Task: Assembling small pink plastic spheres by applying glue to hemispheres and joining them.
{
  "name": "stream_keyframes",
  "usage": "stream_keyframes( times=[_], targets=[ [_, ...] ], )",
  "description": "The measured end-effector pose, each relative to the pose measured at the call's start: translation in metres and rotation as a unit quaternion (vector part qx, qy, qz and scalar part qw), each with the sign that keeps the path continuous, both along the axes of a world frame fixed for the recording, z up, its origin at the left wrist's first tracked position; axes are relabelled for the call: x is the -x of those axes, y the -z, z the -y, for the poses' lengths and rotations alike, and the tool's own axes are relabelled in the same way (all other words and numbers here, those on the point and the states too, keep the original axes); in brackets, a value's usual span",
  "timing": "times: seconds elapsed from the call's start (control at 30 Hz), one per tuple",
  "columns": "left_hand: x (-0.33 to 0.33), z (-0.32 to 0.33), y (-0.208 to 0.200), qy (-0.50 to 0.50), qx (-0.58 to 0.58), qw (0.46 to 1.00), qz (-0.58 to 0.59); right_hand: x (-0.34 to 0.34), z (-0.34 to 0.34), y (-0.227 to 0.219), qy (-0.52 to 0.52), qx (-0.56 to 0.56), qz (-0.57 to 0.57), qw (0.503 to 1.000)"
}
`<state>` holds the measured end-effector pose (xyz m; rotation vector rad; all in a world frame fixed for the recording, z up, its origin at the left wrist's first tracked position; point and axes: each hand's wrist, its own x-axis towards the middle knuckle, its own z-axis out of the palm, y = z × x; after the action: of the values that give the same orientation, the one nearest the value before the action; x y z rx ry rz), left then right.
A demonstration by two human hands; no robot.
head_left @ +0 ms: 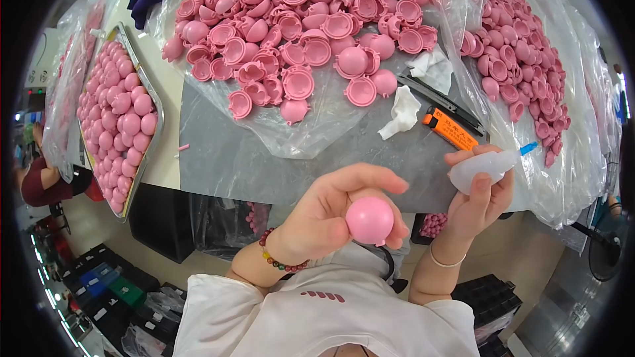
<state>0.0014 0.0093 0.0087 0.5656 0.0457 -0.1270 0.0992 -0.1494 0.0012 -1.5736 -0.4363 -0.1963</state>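
A whole pink plastic ball (369, 219) with a small nub on its underside rests in the fingers of my left hand (317, 215), in front of the table edge. My right hand (481, 201) is closed around a translucent white squeeze bottle (477, 170), which lies tilted with its blue dispensing tip (528, 148) pointing up and to the right. The bottle and the ball are apart. Beyond my hands, a large heap of pink half shells (297, 33) covers the far part of the table, on clear plastic sheeting.
An orange box cutter (451, 128) and a black one (443, 102) lie near crumpled white tissue (401, 114). A metal-rimmed tray (156, 96) of closed pink balls stands at left. More pink shells (519, 53) fill a plastic bag at right.
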Motion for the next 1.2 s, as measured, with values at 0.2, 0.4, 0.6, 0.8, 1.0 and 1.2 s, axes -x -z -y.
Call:
stream_keyframes(
  times=[0.2,0.4,0.6,0.8,1.0,1.2],
  targets=[
    [0.001,0.0,0.006,-0.01,-0.015,0.999,0.029,-0.001,0.0,0.0,-0.02,0.025,-0.001,0.999],
    [0.009,-0.009,0.001,-0.01,-0.004,1.0,0.025,0.003,-0.006,-0.001,-0.038,0.008,-0.021,0.999],
    [0.02,-0.079,-0.024,-0.159,-0.466,0.863,0.115,0.005,0.012,0.007,-0.016,0.004,-0.014,1.0],
    [0.055,-0.24,-0.057,-0.397,-0.862,0.278,-0.146,0.002,0.009,0.01,-0.043,0.015,0.003,0.999],
    [0.067,-0.314,-0.054,-0.421,-0.857,0.25,-0.162,0.001,0.009,0.008,-0.043,0.018,-0.008,0.999],
    [0.001,-0.171,-0.059,-0.285,-0.858,0.425,-0.043,0.003,0.006,0.0,-0.022,0.021,-0.044,0.999]
  ],
)
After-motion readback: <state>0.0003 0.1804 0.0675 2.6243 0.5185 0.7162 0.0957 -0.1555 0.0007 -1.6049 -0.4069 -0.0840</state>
